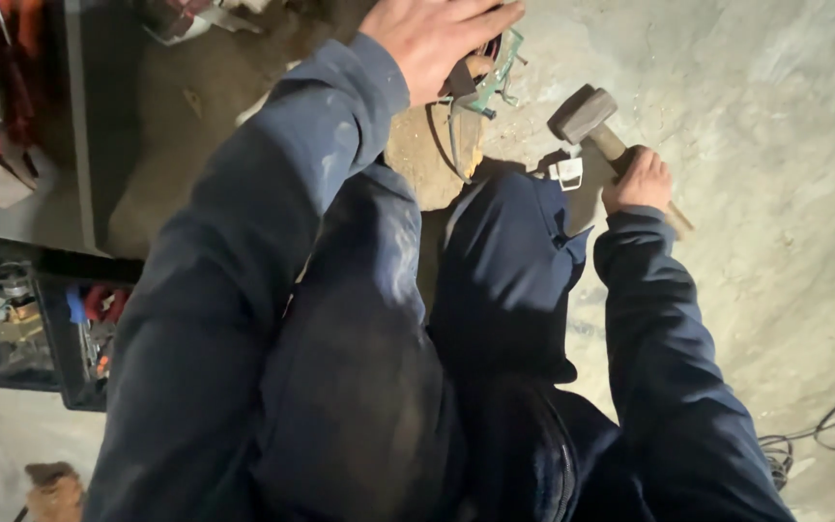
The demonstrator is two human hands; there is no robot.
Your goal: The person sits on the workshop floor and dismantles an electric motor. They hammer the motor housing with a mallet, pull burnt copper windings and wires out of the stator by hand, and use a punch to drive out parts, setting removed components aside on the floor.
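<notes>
The hammer [587, 116] is gripped by the right hand [638, 181], whose fingers are wrapped fully around the wooden handle just below the grey block-shaped head. The head is held raised above the concrete floor [775, 193], tilted toward the upper left, while the butt of the handle projects past the hand toward the lower right. The hammer is located just to the right of the workpiece and apart from it.

The left hand [437, 39] is laid flat, palm down, with the fingers extended and close together, on top of a green metal part [495, 72] at the upper edge of the view. No closed grasp is shown; the part is pressed or steadied from above, and its far side is hidden by the hand. Beneath the part, a rounded tan block [427, 155] is seen resting on the floor, partly covered by the knee.

Both arms are covered by dark blue sleeves, and dark blue trousers fill the centre of the view. A small white clip [566, 172] is seen at the knee. A black open toolbox [31, 329] containing mixed tools is placed at the left edge of the floor. Dark cables [823, 435] are laid at the lower right edge.
</notes>
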